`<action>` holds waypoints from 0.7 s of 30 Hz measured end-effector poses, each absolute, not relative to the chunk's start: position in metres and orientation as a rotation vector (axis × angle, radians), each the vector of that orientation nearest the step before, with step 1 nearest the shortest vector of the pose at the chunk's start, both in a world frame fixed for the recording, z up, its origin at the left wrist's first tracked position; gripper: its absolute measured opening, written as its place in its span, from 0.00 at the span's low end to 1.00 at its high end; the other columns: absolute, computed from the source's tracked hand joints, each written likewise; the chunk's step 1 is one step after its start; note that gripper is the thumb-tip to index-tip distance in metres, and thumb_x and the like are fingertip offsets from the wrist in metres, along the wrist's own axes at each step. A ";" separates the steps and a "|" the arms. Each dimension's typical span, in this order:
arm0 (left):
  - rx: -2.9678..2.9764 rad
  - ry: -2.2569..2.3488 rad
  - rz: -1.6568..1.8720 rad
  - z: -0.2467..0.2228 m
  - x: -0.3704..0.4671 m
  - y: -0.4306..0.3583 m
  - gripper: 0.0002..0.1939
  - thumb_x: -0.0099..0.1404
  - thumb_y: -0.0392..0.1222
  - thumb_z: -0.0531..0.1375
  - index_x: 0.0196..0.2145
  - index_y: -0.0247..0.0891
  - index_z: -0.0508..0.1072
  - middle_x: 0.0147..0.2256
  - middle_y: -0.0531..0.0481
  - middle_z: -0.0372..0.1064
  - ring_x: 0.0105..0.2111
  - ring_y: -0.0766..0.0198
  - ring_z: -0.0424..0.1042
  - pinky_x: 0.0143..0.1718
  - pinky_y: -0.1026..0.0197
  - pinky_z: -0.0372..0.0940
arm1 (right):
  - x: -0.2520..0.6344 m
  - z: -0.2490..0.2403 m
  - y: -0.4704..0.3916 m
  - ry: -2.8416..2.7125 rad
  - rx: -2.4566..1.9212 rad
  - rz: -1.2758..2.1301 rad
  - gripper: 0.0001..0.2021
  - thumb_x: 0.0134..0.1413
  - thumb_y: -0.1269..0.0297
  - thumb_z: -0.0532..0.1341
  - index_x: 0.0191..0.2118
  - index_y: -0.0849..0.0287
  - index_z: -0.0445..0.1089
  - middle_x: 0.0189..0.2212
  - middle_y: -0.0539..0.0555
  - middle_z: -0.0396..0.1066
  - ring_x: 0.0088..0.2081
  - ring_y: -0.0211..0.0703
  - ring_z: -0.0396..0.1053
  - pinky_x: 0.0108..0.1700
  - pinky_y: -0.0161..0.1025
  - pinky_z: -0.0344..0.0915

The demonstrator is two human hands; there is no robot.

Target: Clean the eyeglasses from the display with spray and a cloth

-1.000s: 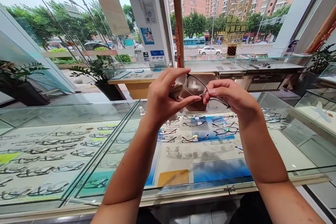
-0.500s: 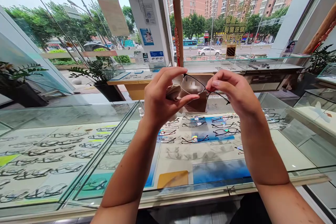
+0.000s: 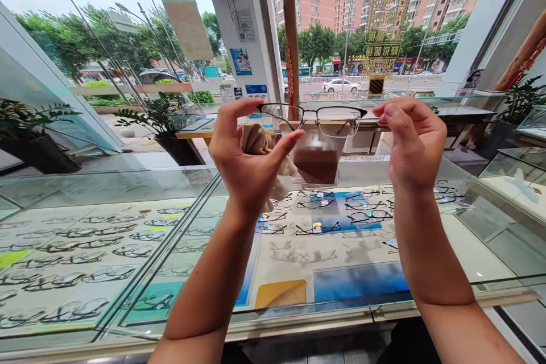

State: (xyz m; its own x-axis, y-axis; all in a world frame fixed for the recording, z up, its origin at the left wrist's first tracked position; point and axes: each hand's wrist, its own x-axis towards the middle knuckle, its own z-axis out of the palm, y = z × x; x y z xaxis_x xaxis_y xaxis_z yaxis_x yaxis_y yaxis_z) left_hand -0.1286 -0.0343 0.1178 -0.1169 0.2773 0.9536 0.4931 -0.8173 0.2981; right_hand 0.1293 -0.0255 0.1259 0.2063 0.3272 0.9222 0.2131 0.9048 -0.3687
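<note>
My left hand (image 3: 245,162) holds a pair of eyeglasses (image 3: 310,114) by the left end, with the index finger at the top corner and the thumb below the lens. The frame has a dark upper rim and thin lower rims, and its front is level. A crumpled beige cloth (image 3: 255,139) is tucked in the same palm and hangs below it. My right hand (image 3: 413,136) is just right of the eyeglasses, a small gap from their right corner. Its fingers are curled, thumb against index finger, and nothing shows in them.
Below my hands stands a glass display case (image 3: 290,267) with rows of eyeglasses inside. Behind the held eyeglasses is a clear cup of brown drink (image 3: 318,162). Another glass case (image 3: 63,239) adjoins on the left. Potted plants (image 3: 170,131) stand near the window.
The eyeglasses have turned from a slant to level, both lenses now showing. My right hand has let go of them and moved right. My left hand has shifted left with eyeglasses and cloth.
</note>
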 end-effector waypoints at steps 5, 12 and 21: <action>-1.791 -0.856 -2.133 0.125 -0.122 -0.038 0.28 0.59 0.59 0.77 0.53 0.49 0.76 0.50 0.46 0.76 0.55 0.47 0.75 0.57 0.43 0.72 | 0.121 0.127 -0.039 -1.497 -0.441 -0.029 0.17 0.60 0.53 0.68 0.53 0.48 0.74 0.50 0.54 0.79 0.50 0.53 0.77 0.51 0.53 0.74; -1.802 -0.881 -2.018 0.125 -0.123 -0.038 0.27 0.62 0.60 0.75 0.54 0.48 0.75 0.49 0.47 0.76 0.51 0.49 0.77 0.55 0.44 0.73 | 0.110 0.127 -0.049 -1.575 -0.530 -0.201 0.19 0.58 0.55 0.72 0.53 0.46 0.74 0.52 0.55 0.78 0.50 0.55 0.77 0.52 0.55 0.75; -1.852 -0.946 -2.083 0.127 -0.124 -0.040 0.26 0.62 0.60 0.75 0.52 0.51 0.75 0.47 0.48 0.77 0.49 0.50 0.77 0.53 0.44 0.74 | 0.111 0.124 -0.045 -1.501 -0.497 -0.130 0.09 0.63 0.58 0.69 0.47 0.48 0.74 0.44 0.53 0.76 0.47 0.51 0.76 0.52 0.54 0.74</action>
State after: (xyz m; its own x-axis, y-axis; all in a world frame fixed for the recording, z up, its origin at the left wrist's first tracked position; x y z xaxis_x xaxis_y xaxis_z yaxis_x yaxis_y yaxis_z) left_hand -0.1235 -0.0400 0.1273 -0.1964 0.2609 0.9452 0.5401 -0.7757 0.3264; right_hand 0.1108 -0.0449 0.1240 0.0843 0.2189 0.9721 0.3828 0.8936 -0.2344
